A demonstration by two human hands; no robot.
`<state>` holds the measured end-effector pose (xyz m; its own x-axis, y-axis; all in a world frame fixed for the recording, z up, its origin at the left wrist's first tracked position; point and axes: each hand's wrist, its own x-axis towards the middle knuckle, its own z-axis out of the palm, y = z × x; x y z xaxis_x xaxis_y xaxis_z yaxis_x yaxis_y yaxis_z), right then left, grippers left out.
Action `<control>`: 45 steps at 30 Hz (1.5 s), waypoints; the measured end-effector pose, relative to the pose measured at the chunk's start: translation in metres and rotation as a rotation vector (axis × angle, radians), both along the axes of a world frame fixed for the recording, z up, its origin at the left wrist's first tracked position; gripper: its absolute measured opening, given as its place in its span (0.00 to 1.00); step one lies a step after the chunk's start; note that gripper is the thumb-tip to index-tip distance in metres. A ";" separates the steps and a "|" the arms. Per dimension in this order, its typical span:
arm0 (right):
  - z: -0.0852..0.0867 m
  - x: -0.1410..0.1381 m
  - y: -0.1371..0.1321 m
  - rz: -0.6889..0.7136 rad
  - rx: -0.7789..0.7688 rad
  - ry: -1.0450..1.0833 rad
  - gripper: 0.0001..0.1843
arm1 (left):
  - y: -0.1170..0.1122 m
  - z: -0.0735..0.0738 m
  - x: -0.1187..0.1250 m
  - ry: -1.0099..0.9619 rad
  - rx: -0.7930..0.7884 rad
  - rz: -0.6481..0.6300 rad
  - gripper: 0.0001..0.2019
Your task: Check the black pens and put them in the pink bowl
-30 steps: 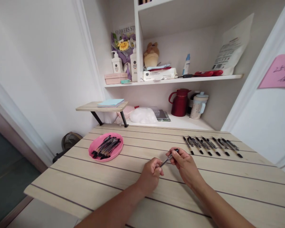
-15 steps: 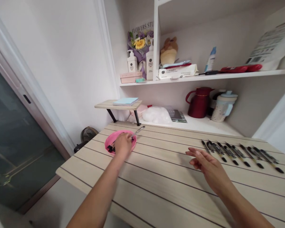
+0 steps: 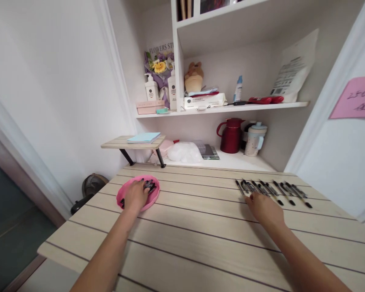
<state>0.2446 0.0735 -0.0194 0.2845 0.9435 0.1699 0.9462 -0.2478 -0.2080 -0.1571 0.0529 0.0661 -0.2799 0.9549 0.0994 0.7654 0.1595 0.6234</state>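
My left hand reaches down into a round pink bowl on the left of the table. Its fingers curl over dark pens lying in the bowl, and the palm side is hidden. On the right, several pens with clear barrels and black ends lie side by side in a slanted row. My right hand is at the row's near left edge. Its fingertips are pinched at the lower end of the leftmost pen, and the hand covers some of the other pens' ends.
A small raised stand carries light blue paper at the table's back left. Behind the table are a clear plastic bag, a dark red jug and a pale cup. Shelves with bottles hang above.
The view has shifted, showing more to the right. My left hand has dropped deeper into the bowl, and the pen it held is no longer distinguishable. My right hand has closed and reached the row.
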 end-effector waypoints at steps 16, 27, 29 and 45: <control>0.002 -0.061 -0.023 0.411 -0.039 0.641 0.12 | 0.010 -0.077 0.199 -1.166 -0.481 -0.577 0.22; 0.010 0.018 0.047 -0.048 -0.049 0.022 0.14 | 0.009 -0.097 0.205 -1.096 -0.322 -0.706 0.22; 0.006 0.015 0.052 -0.049 -0.055 0.019 0.14 | 0.009 -0.101 0.206 -1.079 -0.318 -0.740 0.21; 0.017 0.021 0.009 0.074 0.158 0.933 0.10 | 0.002 -0.092 0.200 -0.665 -0.233 -0.984 0.15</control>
<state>0.2658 0.0823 -0.0022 0.3102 0.9501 0.0313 0.3935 -0.0984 -0.9140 0.0425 0.0548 -0.0257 0.6455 0.7637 0.0091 0.1635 -0.1498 0.9751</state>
